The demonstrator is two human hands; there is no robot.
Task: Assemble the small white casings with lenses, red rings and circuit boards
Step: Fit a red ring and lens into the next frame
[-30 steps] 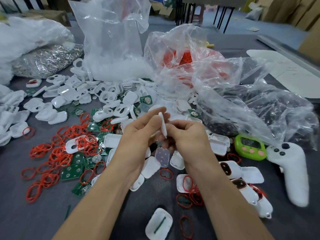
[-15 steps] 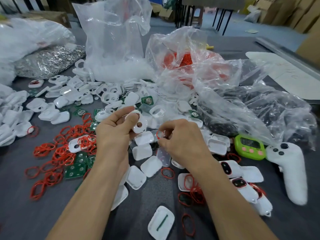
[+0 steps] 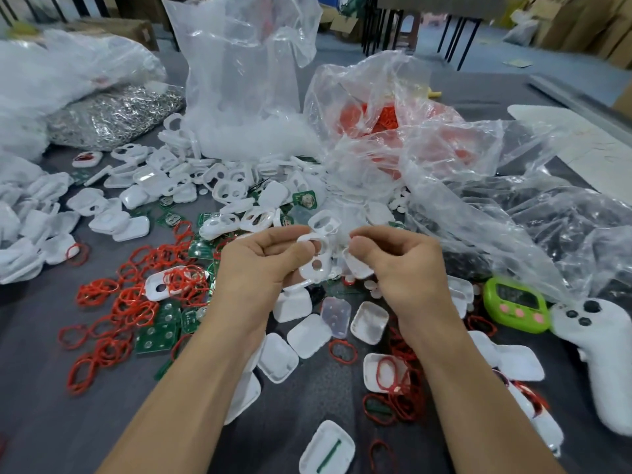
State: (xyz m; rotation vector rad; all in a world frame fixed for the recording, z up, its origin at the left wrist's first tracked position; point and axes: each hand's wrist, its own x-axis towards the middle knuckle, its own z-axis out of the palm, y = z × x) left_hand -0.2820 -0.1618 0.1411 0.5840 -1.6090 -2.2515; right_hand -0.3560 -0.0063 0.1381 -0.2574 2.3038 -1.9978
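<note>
Closest to you on the grey table (image 3: 51, 398), a white shell (image 3: 326, 448) lies open side up with a green strip in it, and a loose red ring (image 3: 381, 455) lies just beside it. Beyond that, your forearms pass over a scatter of white casing halves (image 3: 309, 335), with a translucent cover (image 3: 337, 316) lying among them. Your left hand (image 3: 263, 265) grips the perforated white casing (image 3: 316, 260) above the table. The thumb presses on its upper part and the fingers are curled behind it, so its holes face you. Your right hand (image 3: 402, 268) is just beside it, with the fingers curled and the thumb and forefinger tips drawn together close to the casing's upper edge. Whether they pinch anything cannot be told from here. To your left a tangle of red rings (image 3: 136, 295) spreads over green circuit boards (image 3: 159, 325). To your right a green timer (image 3: 516, 304) sits just beside a white controller (image 3: 596, 343). Farther out, more white casing parts (image 3: 225, 191) are heaped across the table. Behind them are the bags: a tall clear bag (image 3: 246, 80) of white pieces, a crumpled bag (image 3: 386, 114) showing red through the plastic, a bag of dark parts (image 3: 554, 220) on the right, and a silvery heap (image 3: 109, 114) on the left.
</note>
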